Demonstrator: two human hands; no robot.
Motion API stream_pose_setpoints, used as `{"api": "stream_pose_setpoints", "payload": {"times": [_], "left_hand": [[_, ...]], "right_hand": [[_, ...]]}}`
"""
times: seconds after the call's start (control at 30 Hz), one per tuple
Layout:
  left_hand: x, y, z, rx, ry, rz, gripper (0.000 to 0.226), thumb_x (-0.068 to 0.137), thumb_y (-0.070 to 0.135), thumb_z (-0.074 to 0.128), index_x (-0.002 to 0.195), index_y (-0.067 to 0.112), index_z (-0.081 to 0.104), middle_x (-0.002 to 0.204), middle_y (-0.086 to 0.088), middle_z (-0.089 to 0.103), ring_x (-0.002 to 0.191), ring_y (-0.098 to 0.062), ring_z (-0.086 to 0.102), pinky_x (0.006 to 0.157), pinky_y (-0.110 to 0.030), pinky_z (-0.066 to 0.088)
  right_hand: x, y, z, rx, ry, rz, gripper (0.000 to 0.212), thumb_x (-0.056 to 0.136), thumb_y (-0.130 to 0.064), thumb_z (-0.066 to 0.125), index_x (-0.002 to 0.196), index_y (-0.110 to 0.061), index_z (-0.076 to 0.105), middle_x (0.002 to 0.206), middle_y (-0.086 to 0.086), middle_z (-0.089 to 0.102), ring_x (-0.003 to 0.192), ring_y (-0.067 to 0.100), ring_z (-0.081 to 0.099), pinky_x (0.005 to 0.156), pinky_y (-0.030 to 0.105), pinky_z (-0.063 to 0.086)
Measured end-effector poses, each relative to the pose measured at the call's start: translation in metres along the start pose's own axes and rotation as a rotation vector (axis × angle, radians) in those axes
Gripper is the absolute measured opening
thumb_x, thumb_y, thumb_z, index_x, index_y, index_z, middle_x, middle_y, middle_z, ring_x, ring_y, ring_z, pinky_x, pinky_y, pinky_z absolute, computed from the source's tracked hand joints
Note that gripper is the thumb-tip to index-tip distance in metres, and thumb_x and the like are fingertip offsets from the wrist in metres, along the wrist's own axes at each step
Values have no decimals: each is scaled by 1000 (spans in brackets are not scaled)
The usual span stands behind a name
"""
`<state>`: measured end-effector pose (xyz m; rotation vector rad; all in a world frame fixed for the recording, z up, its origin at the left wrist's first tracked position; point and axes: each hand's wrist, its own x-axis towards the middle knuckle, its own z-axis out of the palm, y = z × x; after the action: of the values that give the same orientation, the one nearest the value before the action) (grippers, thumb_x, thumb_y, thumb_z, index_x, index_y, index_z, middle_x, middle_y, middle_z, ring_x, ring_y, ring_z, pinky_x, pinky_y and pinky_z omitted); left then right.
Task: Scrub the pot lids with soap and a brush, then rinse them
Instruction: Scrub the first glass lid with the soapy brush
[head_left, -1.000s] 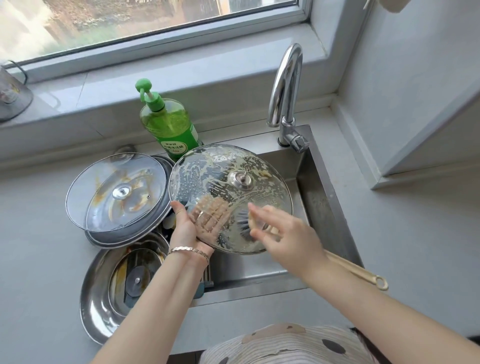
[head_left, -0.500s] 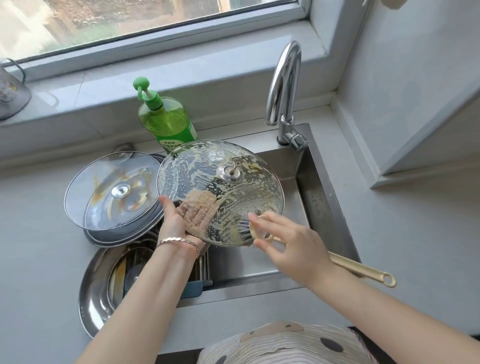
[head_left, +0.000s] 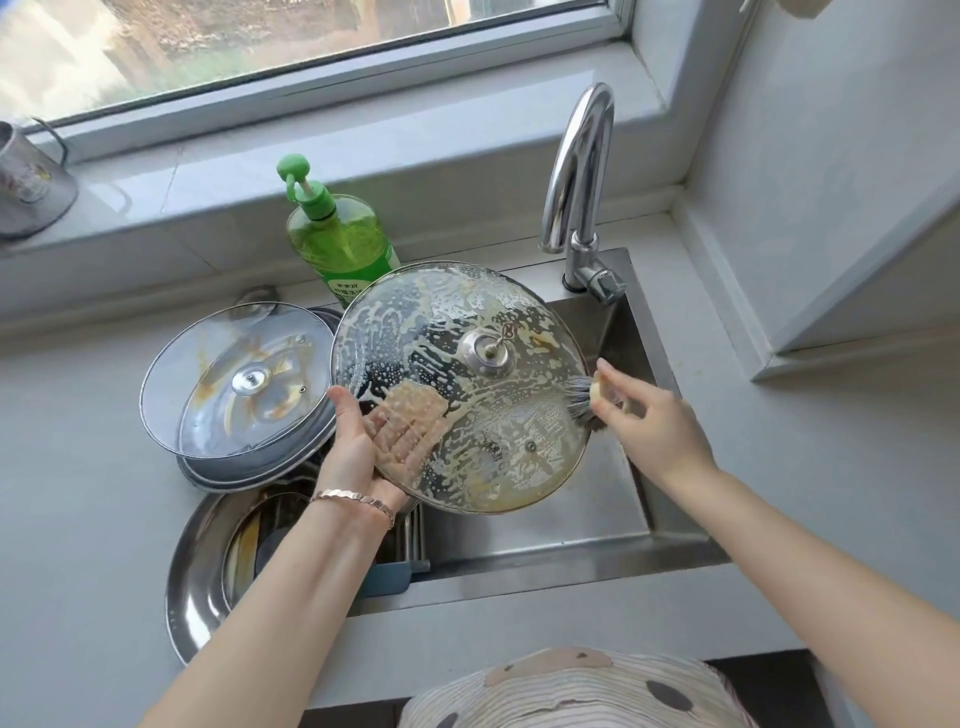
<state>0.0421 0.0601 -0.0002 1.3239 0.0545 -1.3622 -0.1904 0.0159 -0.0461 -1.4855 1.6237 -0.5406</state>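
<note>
A round glass lid (head_left: 483, 415), covered in soap foam and brownish streaks, is held tilted over the sink. My left hand (head_left: 358, 447) grips its left edge, thumb on the near face and fingers showing through the glass behind. My right hand (head_left: 654, 421) holds a brush (head_left: 584, 402) near its head, and the dark bristles press against the lid's right rim. The brush handle is hidden behind my hand. A second glass lid (head_left: 239, 379) with orange stains lies on stacked metal lids at the left.
A green soap pump bottle (head_left: 337, 244) stands behind the lid. The chrome faucet (head_left: 576, 192) rises at the sink's back right. A steel lid (head_left: 208, 566) lies on the counter left of the steel sink (head_left: 561, 525). A metal cup (head_left: 28, 182) sits on the windowsill.
My right hand moved the brush from the lid's lower middle up to its right rim. The lid has turned in my left hand.
</note>
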Motion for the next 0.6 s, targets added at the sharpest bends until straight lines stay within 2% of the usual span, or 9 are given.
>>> {"api": "stream_pose_setpoints", "payload": {"times": [0.07,0.13,0.2,0.27,0.33,0.4,0.43,0.53,0.6], "left_hand": [[0,2,0,25,-18,12,64,89,60,34,95,1,58,76,-14,73,69,-23,72,69,-40,56],[0,3,-2,59,-35,22,64,89,59,33,92,1,60,77,-14,73,69,-22,72,71,-40,56],[-1,4,-4,89,-61,27,65,89,59,32,92,2,61,79,-14,73,71,-22,72,74,-41,55],[-2,3,-4,98,-82,25,66,89,60,32,93,2,61,81,-14,73,73,-23,72,75,-41,55],[-4,3,-3,105,-91,25,66,89,60,31,93,1,61,81,-14,73,73,-23,72,73,-39,56],[-6,5,-2,112,-83,23,66,90,59,30,92,1,61,78,-14,73,69,-22,72,66,-36,58],[-7,6,-3,119,-79,20,66,90,59,30,91,1,61,76,-13,73,67,-21,72,61,-34,58],[-8,5,-4,161,-83,14,67,90,60,29,91,1,62,76,-13,73,66,-21,72,56,-31,59],[-8,4,-4,183,-90,6,67,90,60,30,91,1,62,75,-13,73,66,-20,72,56,-31,59]], "right_hand": [[-17,-11,9,-29,-61,-192,47,87,-28,63,125,-49,45,109,-15,65,70,1,54,69,27,44],[-31,-16,13,-59,-110,-296,49,85,-28,66,124,-50,47,112,-21,61,87,2,58,74,27,45],[-11,-5,3,9,-85,-122,45,87,-31,64,127,-43,51,118,-11,63,102,16,59,80,30,46],[4,3,-4,89,-12,41,42,88,-36,60,129,-40,51,120,-3,64,110,21,57,85,34,46],[-3,-3,0,62,-25,-49,42,87,-34,62,127,-41,52,114,-8,66,107,24,58,87,38,48],[-19,-15,7,54,-98,-179,44,85,-27,65,125,-42,54,106,-23,62,107,25,56,90,40,49],[-18,-14,6,51,-109,-177,44,85,-26,66,126,-41,54,104,-25,61,109,26,55,91,39,49],[8,-6,-6,110,-13,33,43,88,-34,61,130,-36,52,122,-3,64,113,23,56,90,30,44],[8,-7,-5,63,-1,7,43,88,-37,59,130,-38,51,121,0,64,99,16,59,80,25,45]]}}
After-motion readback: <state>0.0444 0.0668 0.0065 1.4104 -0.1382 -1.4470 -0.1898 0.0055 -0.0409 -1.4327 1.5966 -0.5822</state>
